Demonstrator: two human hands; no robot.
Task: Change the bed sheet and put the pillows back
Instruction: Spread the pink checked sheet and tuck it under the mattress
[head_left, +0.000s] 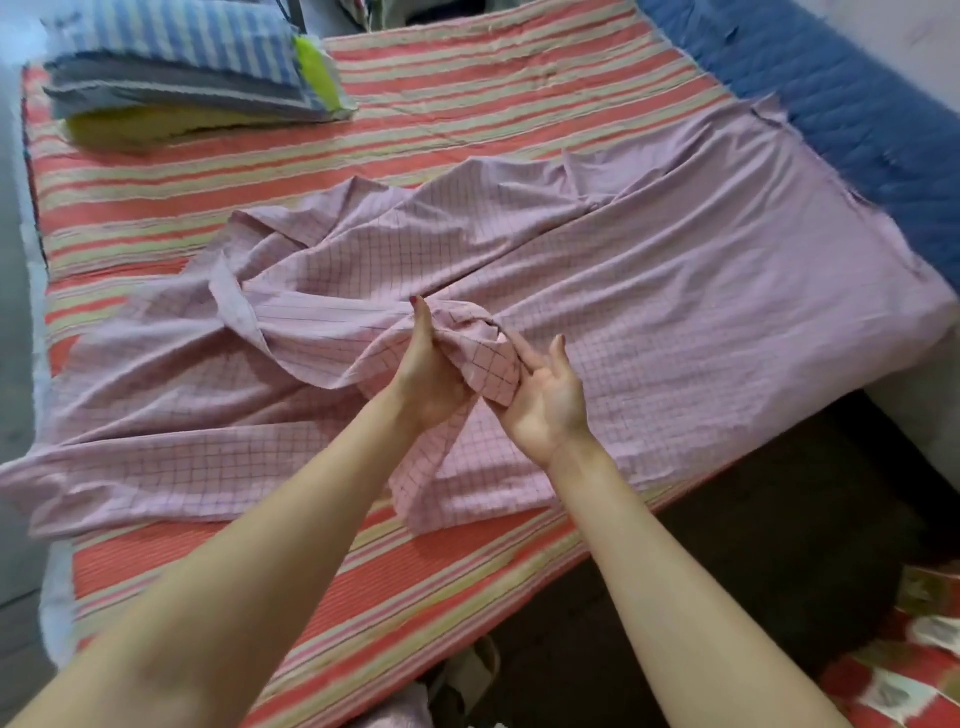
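Spreading is being attempted | pink checked cotton sheet (649, 291) is lying bunched toward 3 o'clock on striped red mattress cover (156, 192) | fold is being gripped by left hand (434, 376) | right hand (548, 397) is being held open-palmed against it | risk: sheet is being skewed by one-sided grip, 9 o'clock side being left bare

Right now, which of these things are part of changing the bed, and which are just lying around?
Part of the job:
- pink checked sheet, bunched between the hands
- striped sheet under it
- stacked pillows

Lying about:
- blue cloth along the far edge
- red patterned cloth on the floor
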